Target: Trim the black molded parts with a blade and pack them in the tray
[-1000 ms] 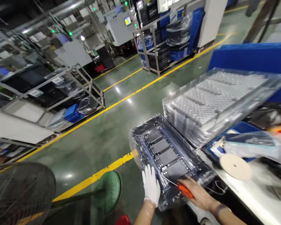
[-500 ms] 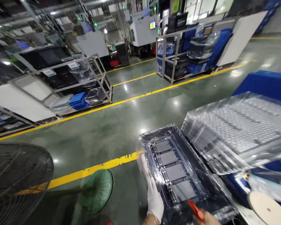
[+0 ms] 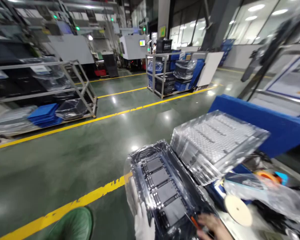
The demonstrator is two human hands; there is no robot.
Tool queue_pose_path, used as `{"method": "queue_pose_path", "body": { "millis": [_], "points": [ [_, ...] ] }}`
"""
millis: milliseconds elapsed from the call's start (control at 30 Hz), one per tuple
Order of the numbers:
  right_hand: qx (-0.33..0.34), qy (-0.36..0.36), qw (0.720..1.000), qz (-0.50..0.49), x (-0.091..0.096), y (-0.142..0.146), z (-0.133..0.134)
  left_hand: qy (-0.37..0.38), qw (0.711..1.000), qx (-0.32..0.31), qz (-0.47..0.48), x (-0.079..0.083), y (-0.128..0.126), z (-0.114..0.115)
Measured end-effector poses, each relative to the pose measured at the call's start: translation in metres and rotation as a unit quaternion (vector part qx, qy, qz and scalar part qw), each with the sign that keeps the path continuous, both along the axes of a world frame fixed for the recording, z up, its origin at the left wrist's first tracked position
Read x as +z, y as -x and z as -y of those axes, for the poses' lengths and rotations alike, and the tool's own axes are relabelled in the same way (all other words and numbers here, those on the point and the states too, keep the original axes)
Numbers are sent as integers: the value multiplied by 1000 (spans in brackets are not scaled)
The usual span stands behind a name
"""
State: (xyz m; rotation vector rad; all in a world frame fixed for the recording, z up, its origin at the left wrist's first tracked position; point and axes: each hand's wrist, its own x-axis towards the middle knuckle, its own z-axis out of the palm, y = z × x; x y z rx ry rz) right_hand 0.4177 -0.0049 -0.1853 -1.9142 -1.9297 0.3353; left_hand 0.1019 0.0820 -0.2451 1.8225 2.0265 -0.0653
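A black tray wrapped in clear plastic holds a row of dark flat panels. My left hand, in a white glove, lies against the tray's left side with its fingers pressed to the plastic. My bare right hand is at the tray's near right corner, closed around an orange-handled tool whose thin tip rests on the wrapped tray. Both hands are cut off by the frame's bottom edge.
A plastic-wrapped stack of clear ribbed trays sits just right of the black tray, on a blue bin. A white disc and crumpled plastic lie on the bench. A green fan base stands on the floor; shelving racks are beyond the yellow lines.
The view has lifted and swung, so the fan's cage is out of frame and both hands sit lower. The hands keep their places on the tray.
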Motion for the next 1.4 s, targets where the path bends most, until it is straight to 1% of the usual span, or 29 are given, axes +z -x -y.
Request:
{"method": "queue_pose_path", "body": {
  "millis": [33, 67, 133, 167, 200, 267, 333, 400, 467, 567, 667, 733, 833, 933, 1067, 1167, 1300, 1400],
  "points": [
    [-21, -19, 1000, 10, 21, -14, -15, -23, 1000, 2, -11, 2, 0, -5],
    [-58, -43, 997, 25, 42, -30, -32, -45, 999, 2, -19, 7, -2, -11],
    [-120, -73, 989, 50, 80, -62, -70, -67, 997, -23, -11, 24, -13, -27],
    [-134, -73, 987, 58, 95, -76, -88, -81, 996, -46, 1, 36, -24, -34],
    [-131, -56, 988, 60, 107, -87, -105, -112, 991, -69, 22, 48, -37, -42],
    [-119, -10, 991, 54, 120, -99, -131, -158, 977, -114, 91, 73, -69, -52],
    [-107, 34, 992, 49, 124, -100, -144, -197, 953, -165, 160, 95, -106, -56],
    [-102, 63, 992, 49, 125, -97, -146, -227, 925, -219, 211, 111, -141, -55],
    [-99, 81, 990, 55, 124, -94, -144, -229, 901, -268, 252, 124, -170, -51],
    [-97, 104, 988, 67, 124, -96, -142, -168, 885, -312, 302, 140, -203, -46],
    [-84, 116, 987, 72, 127, -99, -143, -92, 878, -322, 342, 154, -225, -47],
    [-65, 116, 989, 69, 129, -99, -144, -56, 883, -307, 351, 164, -233, -51],
    [-46, 121, 989, 70, 131, -96, -142, -10, 902, -271, 337, 175, -239, -54],
    [-46, 134, 987, 82, 131, -90, -141, 7, 911, -263, 317, 179, -236, -52],
    [-65, 162, 980, 97, 133, -85, -144, -25, 908, -259, 327, 176, -234, -49],
    [-80, 188, 973, 103, 141, -84, -149, -65, 897, -295, 323, 175, -240, -52],
    [-101, 219, 963, 118, 152, -76, -153, -97, 899, -315, 288, 177, -252, -60],
    [-145, 220, 954, 146, 156, -64, -154, -110, 903, -339, 242, 181, -256, -65]
  ]
}}
